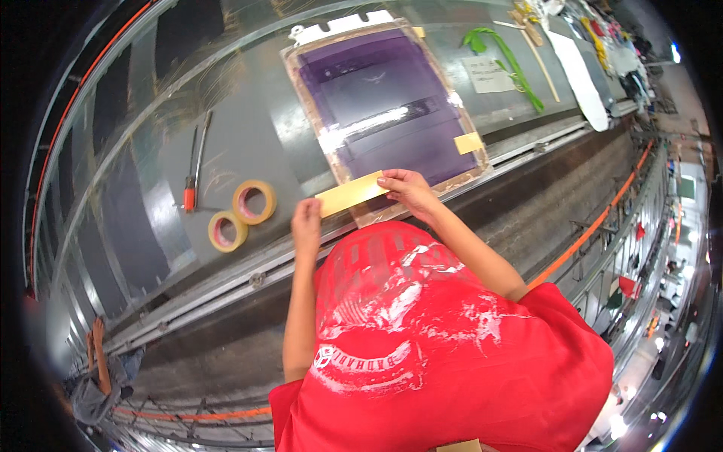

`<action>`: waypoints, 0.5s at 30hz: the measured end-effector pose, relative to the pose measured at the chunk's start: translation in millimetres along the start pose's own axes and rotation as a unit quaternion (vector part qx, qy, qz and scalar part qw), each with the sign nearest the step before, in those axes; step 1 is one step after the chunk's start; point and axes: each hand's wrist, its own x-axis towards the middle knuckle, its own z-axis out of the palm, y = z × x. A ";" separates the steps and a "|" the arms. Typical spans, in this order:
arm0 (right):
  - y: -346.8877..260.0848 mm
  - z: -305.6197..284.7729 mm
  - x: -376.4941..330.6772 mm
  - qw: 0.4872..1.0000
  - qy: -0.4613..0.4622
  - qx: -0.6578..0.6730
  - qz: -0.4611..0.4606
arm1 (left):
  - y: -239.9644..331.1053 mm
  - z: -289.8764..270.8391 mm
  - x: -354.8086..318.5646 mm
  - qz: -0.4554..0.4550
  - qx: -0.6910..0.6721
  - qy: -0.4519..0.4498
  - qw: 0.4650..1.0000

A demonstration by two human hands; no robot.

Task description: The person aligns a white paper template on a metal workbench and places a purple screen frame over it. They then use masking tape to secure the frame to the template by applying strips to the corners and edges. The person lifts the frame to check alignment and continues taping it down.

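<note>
Yellow tape strip (351,193) spans both hands along the purple-meshed wooden screen frame's (389,102) near edge; left hand (306,224) and right hand (407,188) each pinch one end.

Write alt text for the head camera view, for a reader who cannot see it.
A person in a red shirt stretches a strip of tan tape between left hand and right hand at the near edge of a purple framed screen on a long grey table. Two tape rolls and a red-handled tool lie to the left.
</note>
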 end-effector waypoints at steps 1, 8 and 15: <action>4.4 4.0 0.5 0.999 0.009 -0.044 -0.007 | 3.8 7.6 -2.2 -0.067 -0.010 -0.033 0.997; 0.1 13.0 1.0 0.923 0.085 -0.335 -0.168 | -5.6 27.7 -8.7 -0.159 -0.186 0.009 0.969; -0.7 9.0 18.1 0.891 0.137 -0.381 -0.207 | 9.3 36.8 5.4 -0.204 -0.265 -0.015 0.942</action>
